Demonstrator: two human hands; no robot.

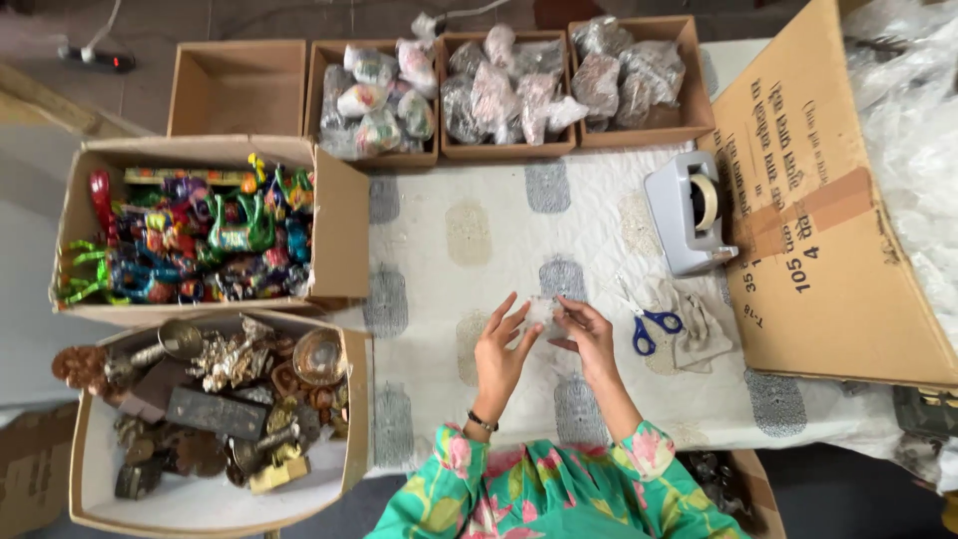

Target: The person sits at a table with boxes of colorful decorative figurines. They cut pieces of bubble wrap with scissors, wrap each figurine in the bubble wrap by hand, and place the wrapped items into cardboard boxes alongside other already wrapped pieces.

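1. The left hand (499, 351) and the right hand (589, 334) meet over the middle of the surface (449, 289), which is spread with a white patterned cloth.
2. Between them is a small clear wrap (545, 311), pale and see-through; what is inside it is too blurred to tell.
3. The left fingers (511, 317) are spread, their tips touching the wrap's left edge.
4. The right fingers (571, 307) are curled and pinch the wrap's right side.
5. The wrap is held just above the cloth, near the person's body.
6. Just right of the right hand lie blue scissors (654, 324), resting on a crumpled grey cloth (699, 334).
7. Beyond them stands a grey tape dispenser (689, 212) with a roll of tape.
8. A large flattened carton (838, 200) leans at the right edge, touching the dispenser's side.
9. Along the far edge sit four small boxes in a row: the leftmost box (237, 88) is bare inside; the other three hold wrapped bundles (499, 85).
10. At the left, well apart from the hands, an open box holds bright painted figures (200, 235).
11. Nearer the person, another box holds dark metal pieces (220, 399).
12. The person wears green floral sleeves (559, 489) and a dark wristband on the left wrist.
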